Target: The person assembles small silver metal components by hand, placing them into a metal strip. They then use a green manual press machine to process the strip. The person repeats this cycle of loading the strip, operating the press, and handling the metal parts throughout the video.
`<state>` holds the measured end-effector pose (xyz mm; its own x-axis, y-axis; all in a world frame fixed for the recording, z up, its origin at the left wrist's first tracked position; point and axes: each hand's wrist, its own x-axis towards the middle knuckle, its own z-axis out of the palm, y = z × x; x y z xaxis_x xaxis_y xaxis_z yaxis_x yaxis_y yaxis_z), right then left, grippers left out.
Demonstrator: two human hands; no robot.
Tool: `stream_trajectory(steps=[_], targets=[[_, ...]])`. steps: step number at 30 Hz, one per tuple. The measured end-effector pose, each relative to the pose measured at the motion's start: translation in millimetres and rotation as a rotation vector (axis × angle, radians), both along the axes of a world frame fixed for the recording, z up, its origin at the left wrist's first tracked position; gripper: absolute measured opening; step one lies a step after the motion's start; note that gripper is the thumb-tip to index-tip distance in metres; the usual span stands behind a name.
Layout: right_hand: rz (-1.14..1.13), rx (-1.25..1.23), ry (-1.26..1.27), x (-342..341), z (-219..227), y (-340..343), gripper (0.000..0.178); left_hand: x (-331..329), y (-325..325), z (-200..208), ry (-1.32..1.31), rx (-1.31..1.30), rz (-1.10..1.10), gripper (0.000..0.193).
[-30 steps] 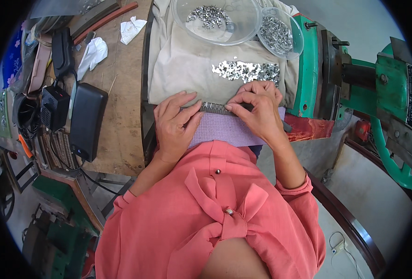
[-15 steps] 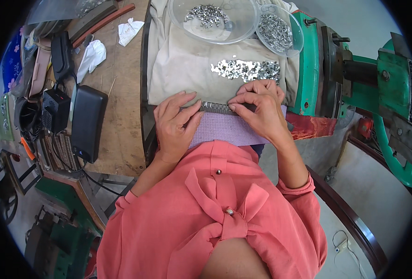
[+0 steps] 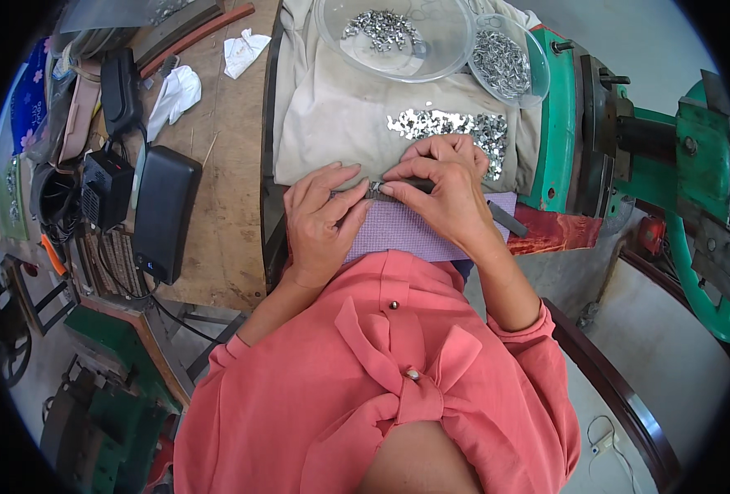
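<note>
**Wooden bench and green machine flank a cloth where two hands meet at a strip**

The bench [image 3: 226, 189] runs along the left of the cloth [image 3: 332, 115], and the machine [image 3: 556, 123] stands to its right. On the bench, left of the cloth, lie a black case [image 3: 167, 214], a black adapter [image 3: 105, 189] and a crumpled tissue [image 3: 245, 53].

At the cloth's near edge is the strip [image 3: 376, 194], dark and ridged, mostly hidden by fingers. A lilac mat [image 3: 431, 228] lies on the near side of the cloth, and a red sheet [image 3: 556, 230] shows beyond its near right corner.

The left hand [image 3: 319, 226], at the cloth's near left, holds the strip with thumb and forefinger drawn close. The right hand [image 3: 455, 191], over the cloth's near right, has thumb and forefinger almost together at the strip, near the left fingertips; whether a small part is pinched between them I cannot tell.

Shiny flat pieces [image 3: 455, 128] are spread on the cloth's right half. At its far side sit a large clear tub [image 3: 440, 45] holding small metal parts [image 3: 381, 31] and, just right, a small tub [image 3: 532, 95] with more parts.
</note>
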<state>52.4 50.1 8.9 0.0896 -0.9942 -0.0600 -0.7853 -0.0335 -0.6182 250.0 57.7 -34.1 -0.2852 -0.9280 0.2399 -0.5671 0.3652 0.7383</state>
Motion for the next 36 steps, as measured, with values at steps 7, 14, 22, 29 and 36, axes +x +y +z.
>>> stream_trajectory(steps=[7,14,22,29,36], targets=[[-0.006,-0.01,0.003,2.1,-3.5,-1.0,0.014,0.1,0.6,-1.1,0.006,0.008,-0.003,0.028],[-0.005,0.012,-0.028,0.9,-6.2,-1.8,0.012,0.3,0.3,-0.1,0.011,0.01,-0.005,0.029],[0.001,0.008,-0.022,3.1,-4.6,-1.8,0.013,0.7,0.6,0.7,0.018,0.023,-0.013,0.03],[-0.015,-0.025,0.013,7.1,-9.0,-1.8,0.014,1.4,0.7,-0.8,0.02,0.018,-0.015,0.03],[-0.016,-0.019,0.003,8.1,-6.0,-1.7,0.014,0.8,1.2,-0.9,0.022,0.019,-0.011,0.029]])
